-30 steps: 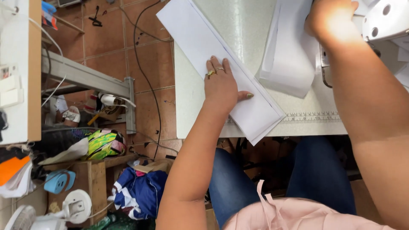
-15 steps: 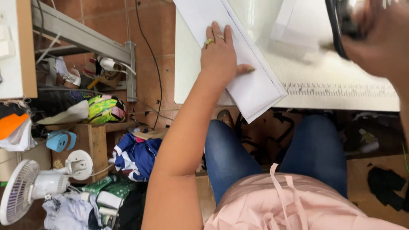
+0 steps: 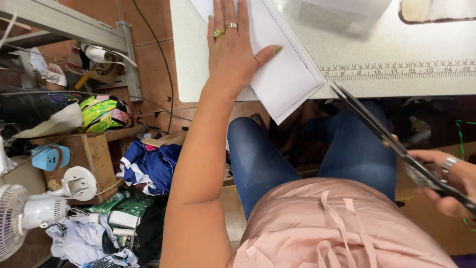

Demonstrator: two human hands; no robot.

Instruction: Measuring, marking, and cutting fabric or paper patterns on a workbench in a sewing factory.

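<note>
On the table edge (image 3: 198, 74) we have the left hand (image 3: 233, 54) pressed flat, fingers spread, on a folded strip of white fabric (image 3: 285, 82). It grips nothing, just pins it. One corner of the strip overhangs the edge toward our lap, above the jeans.

Our right hand (image 3: 453, 186) sits low and to the right, off the table, fingers closed through the handles of a pair of long dark scissors (image 3: 377, 126). The blades run up and left, tip at the table edge just beside the overhanging corner and the printed ruler strip (image 3: 396, 70). We can't tell whether the tip touches the fabric. The blades look nearly closed, though the angle is too shallow to be sure.

Status, as we judge it:
- done: fabric laid out, folded and held down, scissors in hand and aimed at the near end
- not done: no cut edge visible, no loose offcut on the table or in our lap
- so the cut itself looks still ahead of us

More white material (image 3: 347, 10) lies at the top of the table, untouched. Left of us, cluttered floor: a small fan (image 3: 20, 213), a heap of cloth (image 3: 148, 166), cables.
</note>
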